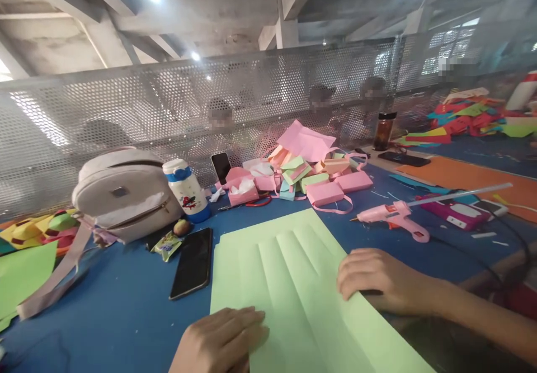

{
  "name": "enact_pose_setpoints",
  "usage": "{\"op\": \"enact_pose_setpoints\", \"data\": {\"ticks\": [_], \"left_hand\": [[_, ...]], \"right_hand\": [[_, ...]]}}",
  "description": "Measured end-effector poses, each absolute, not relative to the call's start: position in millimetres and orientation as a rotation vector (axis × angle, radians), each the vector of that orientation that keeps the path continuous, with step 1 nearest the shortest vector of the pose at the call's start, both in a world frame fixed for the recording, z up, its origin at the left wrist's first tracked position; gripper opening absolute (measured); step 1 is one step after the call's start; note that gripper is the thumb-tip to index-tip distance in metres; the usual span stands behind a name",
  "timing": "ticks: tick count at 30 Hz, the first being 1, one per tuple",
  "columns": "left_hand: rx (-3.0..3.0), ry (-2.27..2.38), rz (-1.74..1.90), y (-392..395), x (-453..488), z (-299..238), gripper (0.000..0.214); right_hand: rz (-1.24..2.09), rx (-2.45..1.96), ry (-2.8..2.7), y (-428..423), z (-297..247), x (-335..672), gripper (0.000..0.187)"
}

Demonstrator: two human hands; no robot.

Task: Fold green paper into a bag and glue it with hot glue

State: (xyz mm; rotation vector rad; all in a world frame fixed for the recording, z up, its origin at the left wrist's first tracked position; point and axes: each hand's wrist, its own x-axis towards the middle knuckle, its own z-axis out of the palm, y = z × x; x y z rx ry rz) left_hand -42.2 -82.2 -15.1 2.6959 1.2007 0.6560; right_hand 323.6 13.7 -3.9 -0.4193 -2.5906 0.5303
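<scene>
A sheet of light green paper (289, 283) with several long fold creases lies in front of me, on what looks like more green paper. My left hand (222, 336) rests on the sheet's near left part, its fingers stretched out and slightly blurred; its thumb is hidden. At the right edge, my right hand (381, 281) has its fingers curled over the paper. Something dark shows under that palm, too hidden to name. Beyond the right hand lies a pink glue gun (392, 216) with a clear glue stick in its back.
Left of the paper are a black phone (192, 264), a snack packet (166, 246), a water bottle (187, 190) and a pale backpack (126, 197). Pink paper boxes (325, 193) pile up behind. A purple box (453, 213) and a cable sit at right. A perforated metal screen (168, 99) stands behind.
</scene>
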Motion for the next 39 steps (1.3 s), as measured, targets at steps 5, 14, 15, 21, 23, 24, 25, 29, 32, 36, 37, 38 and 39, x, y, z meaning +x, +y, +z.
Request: {"op": "enact_pose_setpoints", "data": {"ticks": [5,14,15,21,23,24,25,29,32,36,37,38,39], "left_hand": [[2.214,1.521,0.699,-75.1,-31.2,-5.9,0.040],[2.437,1.766,0.649,-58.7,-34.0,20.3,0.040],[2.568,1.851,0.739,-57.0,-33.3,24.7,0.034],[3.361,1.067,0.456,-51.0,0.9,22.0,0.045],[3.293,0.992,0.177,-47.5,10.5,14.1,0.059],[3.240,0.984,0.108,-45.4,12.8,10.9,0.062],[3.190,0.978,0.077,-43.3,13.7,8.6,0.062],[3.145,0.916,0.062,-36.7,10.5,4.3,0.061],[3.219,0.910,0.140,-34.9,10.2,-2.5,0.066],[3.319,0.929,0.334,-34.3,13.0,-16.3,0.059],[3.318,0.937,0.385,-33.7,12.8,-18.4,0.052],[3.299,0.947,0.435,-32.6,11.8,-19.3,0.045],[3.258,0.961,0.498,-30.8,9.8,-19.2,0.041]], "right_hand": [[0.701,-0.988,-2.393,26.6,-8.8,308.5,0.038],[0.526,-1.371,-2.557,32.1,3.9,289.5,0.037],[0.503,-1.384,-2.585,32.3,5.5,288.2,0.036],[0.483,-1.430,-2.640,32.2,12.7,283.6,0.036],[0.436,-1.455,-2.663,31.9,14.5,284.4,0.036],[0.375,-1.471,-2.679,31.8,15.2,285.1,0.033],[0.274,-1.479,-2.689,31.7,15.7,285.6,0.028],[-0.178,-1.211,-2.640,31.4,16.1,280.9,0.025],[-0.044,-0.800,-2.737,32.9,15.2,266.0,0.048],[0.390,-0.551,-2.943,41.2,12.0,243.6,0.057],[0.480,-0.556,-2.963,44.1,10.8,240.0,0.057],[0.560,-0.565,-2.966,47.0,9.5,237.6,0.057],[0.629,-0.567,-2.957,49.5,8.2,236.3,0.056]]}}
